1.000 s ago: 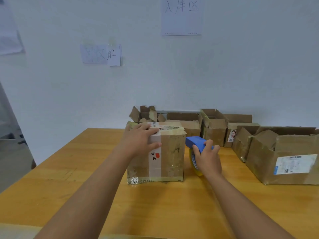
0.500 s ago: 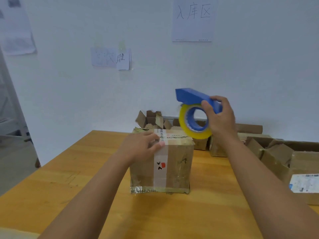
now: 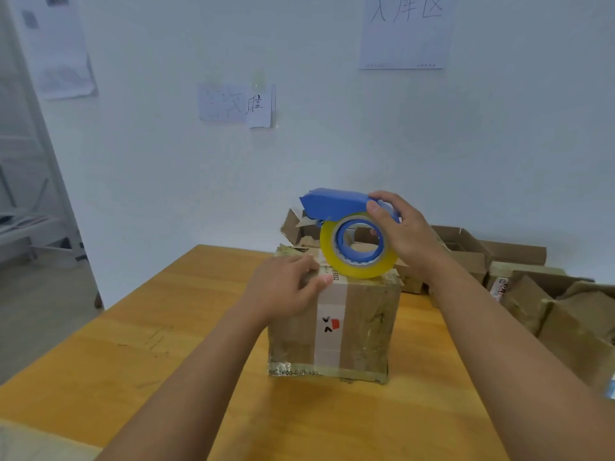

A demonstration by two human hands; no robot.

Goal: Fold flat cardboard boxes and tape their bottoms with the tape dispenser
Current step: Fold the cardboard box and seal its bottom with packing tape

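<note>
A worn cardboard box (image 3: 362,324) stands on the wooden table (image 3: 139,354), its front striped with white and clear tape. My left hand (image 3: 283,291) rests on the box's top near edge, fingers laid over the flaps. My right hand (image 3: 404,234) grips a blue tape dispenser (image 3: 336,204) with a yellowish tape roll (image 3: 357,246). The roll sits just at the box's top, above its middle and right part. The far side of the box top is hidden behind the roll.
Several open cardboard boxes (image 3: 466,247) line the back of the table by the white wall. More open boxes (image 3: 565,307) crowd the right edge. Paper sheets hang on the wall. At the left, beyond the table edge, stands a metal shelf frame (image 3: 30,201).
My right hand lifted the dispenser from the table beside the box up over it, then lowered it onto the box top. My left hand has stayed on the box.
</note>
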